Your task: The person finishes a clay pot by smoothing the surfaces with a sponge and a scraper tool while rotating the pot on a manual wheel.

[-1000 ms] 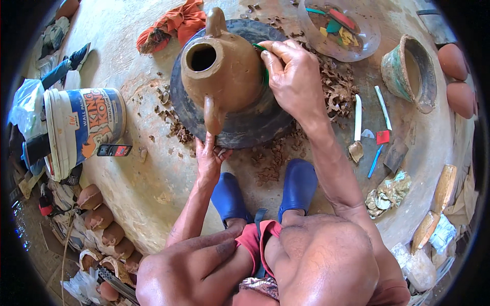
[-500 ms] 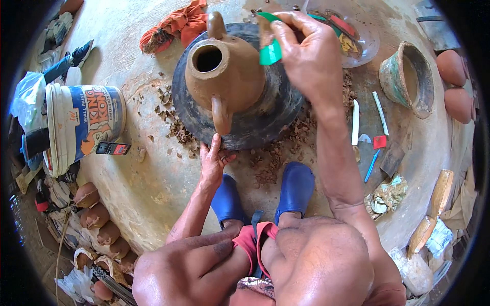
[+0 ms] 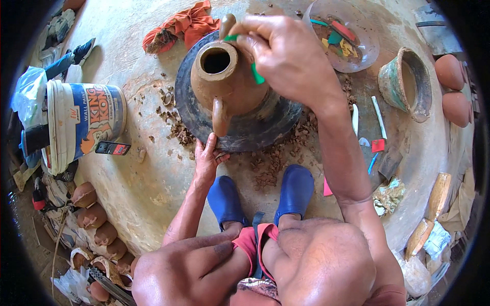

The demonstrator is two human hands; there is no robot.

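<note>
A brown clay pot with a round open neck and two looped handles stands upright on a dark round turntable. In my right hand is a thin green scraper, pinched between the fingers and held at the pot's right shoulder, beside the neck. The hand hides most of the scraper, so I cannot tell how much of it touches the clay. My left hand grips the turntable's near rim, just below the front handle.
Clay shavings litter the floor around the turntable. An orange cloth lies behind it. On the right are a clear basin of coloured scrapers, a bowl and small tools. A paint bucket stands left.
My right hand has moved left and slightly down, bringing the green scraper to the pot's shoulder. The pot now sits slightly further right in view. My left hand stays at the turntable's rim.
</note>
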